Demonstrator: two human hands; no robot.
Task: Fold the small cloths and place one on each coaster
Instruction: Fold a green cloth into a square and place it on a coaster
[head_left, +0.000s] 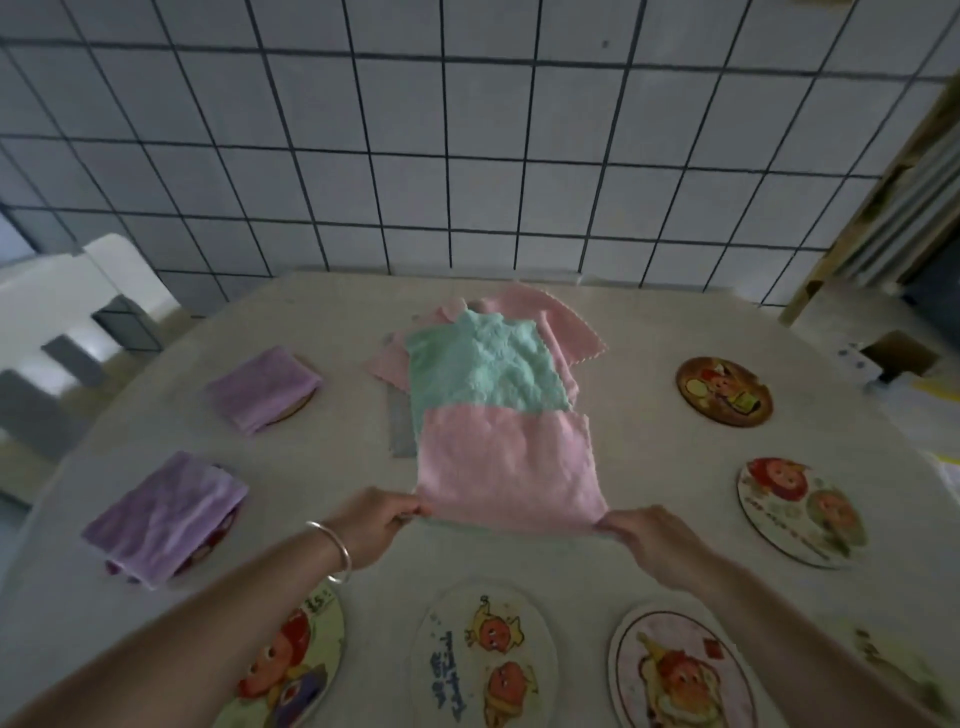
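I hold a pink cloth (509, 467) stretched between both hands above the table's middle. My left hand (371, 522) pinches its near left corner and my right hand (652, 543) pinches its near right corner. Behind it lies a pile of unfolded cloths, a green cloth (480, 364) on top of pink ones (550, 322). Two folded purple cloths rest on coasters at the left, one far (262, 387) and one near (163, 514). Bare picture coasters lie at the far right (723, 391), the right (802, 512) and along the near edge (485, 660), (680, 675), (291, 670).
The pale table (649, 467) meets a white tiled wall (467, 156) at the back. A white chair (67, 322) stands at the left. Wooden framing and boxes (883, 249) crowd the right side beyond the table.
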